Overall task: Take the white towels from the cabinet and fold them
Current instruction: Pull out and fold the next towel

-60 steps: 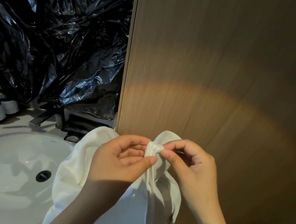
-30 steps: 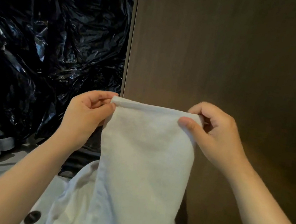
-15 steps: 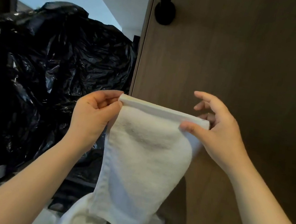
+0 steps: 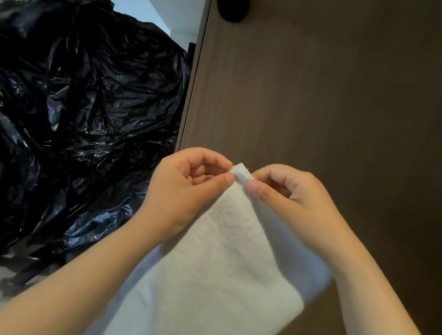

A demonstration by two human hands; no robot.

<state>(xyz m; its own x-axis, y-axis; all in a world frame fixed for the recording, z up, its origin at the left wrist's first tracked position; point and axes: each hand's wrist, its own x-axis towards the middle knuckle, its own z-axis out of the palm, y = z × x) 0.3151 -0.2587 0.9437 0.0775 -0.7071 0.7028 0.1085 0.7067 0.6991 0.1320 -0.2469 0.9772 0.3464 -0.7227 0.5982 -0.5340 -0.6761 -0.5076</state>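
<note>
Spread before, my left hand [image 4: 182, 187] and right hand [image 4: 295, 205] now meet at six o'clock, both pinching the white terry towel [image 4: 226, 269].

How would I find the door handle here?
Start at the brown wooden door filling the right side. Near its left edge, at the top, sits the black handle. Unlike the crinkled black plastic beside the door, it is smooth and round-ended.

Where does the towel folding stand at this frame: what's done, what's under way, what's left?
Done: one white towel is out, held up before the wooden cabinet door. In hand: the left hand and right hand pinch its top corners together, so it hangs doubled. Left: further folds and setting it down; no finished folded towel is in view.
</note>
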